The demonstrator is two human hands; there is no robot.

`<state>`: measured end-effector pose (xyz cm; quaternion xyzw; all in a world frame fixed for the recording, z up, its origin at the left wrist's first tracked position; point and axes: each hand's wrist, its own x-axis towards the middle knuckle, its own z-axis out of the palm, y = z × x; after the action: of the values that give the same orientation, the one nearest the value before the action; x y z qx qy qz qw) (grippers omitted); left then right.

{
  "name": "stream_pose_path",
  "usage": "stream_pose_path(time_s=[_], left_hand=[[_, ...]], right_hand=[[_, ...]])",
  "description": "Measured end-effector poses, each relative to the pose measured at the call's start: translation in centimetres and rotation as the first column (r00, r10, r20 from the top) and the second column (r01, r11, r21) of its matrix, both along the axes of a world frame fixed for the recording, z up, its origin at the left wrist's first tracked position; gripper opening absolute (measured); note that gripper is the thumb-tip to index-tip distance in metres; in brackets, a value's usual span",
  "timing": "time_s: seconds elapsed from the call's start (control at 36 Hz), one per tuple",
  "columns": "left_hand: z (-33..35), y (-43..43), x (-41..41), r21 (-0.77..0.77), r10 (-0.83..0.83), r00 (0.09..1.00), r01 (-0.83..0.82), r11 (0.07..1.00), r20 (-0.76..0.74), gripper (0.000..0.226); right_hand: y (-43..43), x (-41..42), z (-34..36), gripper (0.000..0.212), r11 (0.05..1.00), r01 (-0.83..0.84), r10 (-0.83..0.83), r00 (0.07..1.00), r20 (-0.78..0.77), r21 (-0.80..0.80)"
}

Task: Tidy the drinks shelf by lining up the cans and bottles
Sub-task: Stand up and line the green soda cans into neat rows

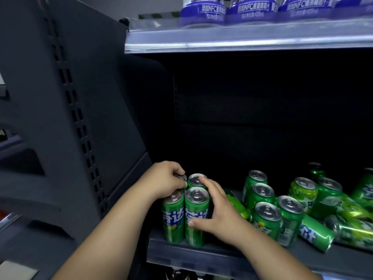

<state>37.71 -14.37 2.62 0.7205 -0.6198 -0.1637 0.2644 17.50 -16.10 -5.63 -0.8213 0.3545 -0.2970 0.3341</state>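
- Head view: nearest the camera, two bare forearms reach up from the bottom edge to the left end of the lower shelf (201,257).
- Four tall green cans (196,216) stand upright there in a tight two-by-two block at the shelf's near left corner, touching one another.
- Left hand (164,179) sits on top of the far-left can of the block, fingers curled over its lid; the same hand partly covers the top of the near-left can. It looks clenched on the lid, though the fingertips are hidden.
- Right hand (217,211) is spread wide against the right side of the block: thumb pressed on the front of the near-right can, index finger resting on the lid of the far-right can. It touches the cans without closing round any one.
- Loose green cans (268,217) crowd the shelf to the right, apart from the block: about seven stand upright, and at least three lie on their sides, one just beside the right hand's knuckles. Blur at the right edge makes the count uncertain.
- Upper shelf (242,40), far and above, carries at least four purple-labelled bottles (202,14) side by side.
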Motion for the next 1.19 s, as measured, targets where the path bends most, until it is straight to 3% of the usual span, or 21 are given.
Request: stream_pose_path(time_s=[0.11, 0.28, 0.53, 0.72, 0.89, 1.06, 1.14, 1.19], left_hand=[[0.4, -0.3, -0.4, 0.020, 0.023, 0.999, -0.024, 1.000, 0.044, 0.019], [-0.1, 0.1, -0.6, -0.009, 0.021, 0.996, -0.020, 1.000, 0.085, 0.025], [-2.1, 2.2, -0.2, -0.125, 0.006, 0.987, -0.027, 0.992, -0.160, 0.048], [-1.3, 4.9, -1.9, -0.508, 0.011, 0.995, -0.062, 0.859, -0.103, 0.030], [-2.1, 6.5, -6.4, -0.646, -0.122, 0.988, 0.153, 0.748, 0.092, 0.032], [-5.0, 6.6, -11.7, -0.568, -0.358, 0.933, 0.312, 0.762, 0.033, 0.031], [-6.8, 5.8, -13.7, -0.450, -0.359, 0.933, 0.315, 0.836, -0.014, 0.037], [-7.9, 4.7, -14.5, -0.366, -0.331, 0.943, 0.299, 0.881, -0.027, 0.044]], right_hand=[[0.1, 0.2, -0.1, 0.109, 1.000, 0.007, -0.007, 1.000, 0.017, 0.009], [0.3, 0.1, -0.2, 0.115, 1.000, 0.001, -0.002, 1.000, 0.025, 0.027], [0.8, 0.2, -0.5, 0.119, 0.998, 0.025, -0.029, 0.998, 0.063, 0.058], [1.8, -1.5, 0.4, 0.115, 0.999, 0.040, -0.043, 0.992, 0.117, 0.028], [3.9, -5.1, 1.2, 0.083, 0.989, 0.125, -0.106, 0.974, 0.201, -0.084], [5.5, -10.2, 0.1, 0.044, 0.890, 0.435, -0.351, 0.842, 0.409, -0.133], [5.7, -12.8, -0.9, 0.047, 0.803, 0.586, -0.498, 0.759, 0.420, -0.106], [5.6, -13.9, -1.5, 0.049, 0.769, 0.632, -0.569, 0.744, 0.350, -0.095]])
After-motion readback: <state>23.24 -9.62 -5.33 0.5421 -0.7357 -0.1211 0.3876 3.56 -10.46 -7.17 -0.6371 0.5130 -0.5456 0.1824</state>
